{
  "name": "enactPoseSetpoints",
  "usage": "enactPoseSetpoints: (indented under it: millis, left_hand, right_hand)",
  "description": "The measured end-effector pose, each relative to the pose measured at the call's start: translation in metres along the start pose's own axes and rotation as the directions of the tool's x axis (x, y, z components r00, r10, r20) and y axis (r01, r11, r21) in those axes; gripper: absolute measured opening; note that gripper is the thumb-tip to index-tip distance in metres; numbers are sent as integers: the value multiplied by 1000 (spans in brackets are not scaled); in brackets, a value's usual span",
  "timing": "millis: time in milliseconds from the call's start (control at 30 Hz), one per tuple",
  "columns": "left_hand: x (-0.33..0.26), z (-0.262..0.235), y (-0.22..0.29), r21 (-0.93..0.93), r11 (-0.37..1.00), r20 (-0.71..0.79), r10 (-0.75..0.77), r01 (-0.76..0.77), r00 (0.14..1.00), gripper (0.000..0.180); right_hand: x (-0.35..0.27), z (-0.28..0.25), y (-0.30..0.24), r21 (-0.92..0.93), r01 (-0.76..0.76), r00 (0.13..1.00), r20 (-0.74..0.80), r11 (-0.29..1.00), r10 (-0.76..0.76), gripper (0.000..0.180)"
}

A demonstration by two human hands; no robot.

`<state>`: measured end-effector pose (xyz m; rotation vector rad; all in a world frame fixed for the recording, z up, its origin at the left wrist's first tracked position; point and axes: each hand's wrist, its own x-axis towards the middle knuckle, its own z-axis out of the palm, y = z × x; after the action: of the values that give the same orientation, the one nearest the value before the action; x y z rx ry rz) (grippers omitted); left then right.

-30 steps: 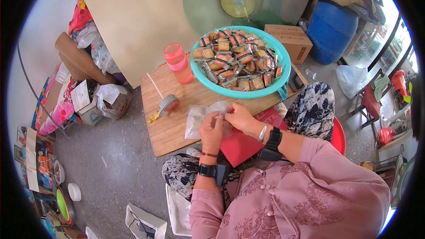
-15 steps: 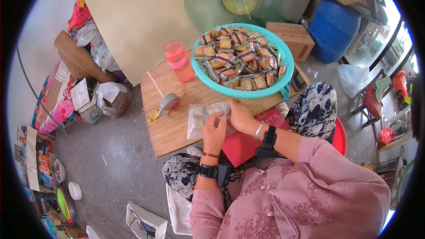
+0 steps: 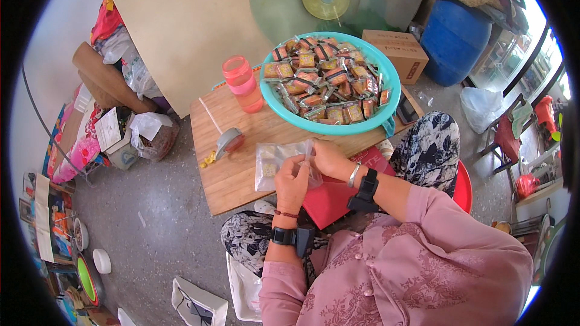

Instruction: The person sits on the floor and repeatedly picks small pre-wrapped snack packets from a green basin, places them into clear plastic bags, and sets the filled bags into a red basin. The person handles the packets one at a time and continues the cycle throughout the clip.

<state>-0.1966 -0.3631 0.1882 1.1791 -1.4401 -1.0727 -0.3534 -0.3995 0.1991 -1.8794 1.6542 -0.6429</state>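
A clear plastic bag (image 3: pixel 266 156) lies at the near edge of the wooden board (image 3: pixel 232 175), with small yellowish wrapped pieces showing inside. Both hands are at the bag's right end. My left hand (image 3: pixel 292 180) pinches its near side, fingers closed on the plastic. My right hand (image 3: pixel 328 158) grips the same end, thumb and fingers pressed together on the edge. Just beyond them stands a turquoise basin (image 3: pixel 275 108) heaped with individually wrapped snack pieces (image 3: pixel 335 76).
A pink translucent cup (image 3: pixel 243 84) and a long-handled scoop (image 3: pixel 229 140) stand on the board, left of the basin. A red box (image 3: pixel 329 202) is below my right hand. Farther off are a cardboard box (image 3: pixel 396 51) and a blue barrel (image 3: pixel 456 39).
The bag's top film has shifted, so fewer of the pieces inside show clearly. Both hands stay at its right end with only slight finger movement.
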Motion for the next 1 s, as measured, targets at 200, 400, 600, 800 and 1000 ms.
enactPoseSetpoints:
  millis: [200,400,600,800,1000]
  left_hand:
    - [1,-1,8,0,999,-28,-38,38,999,17]
    - [3,-9,7,-267,959,-63,-111,90,992,17]
    - [4,-12,10,-395,908,-126,-200,135,972,18]
    - [1,-12,14,-385,914,-111,-181,126,977,20]
    - [2,-12,7,-409,906,-93,-164,112,982,19]
  right_hand:
    - [1,11,1,-145,-31,999,-47,989,24,37]
    - [-25,-34,-22,-22,123,992,26,992,-122,35]
    - [-38,-121,-40,175,225,966,88,959,-242,24]
    - [-7,-171,0,-99,83,875,-470,992,-120,25]
    - [8,-181,27,-299,-189,858,-513,935,10,44]
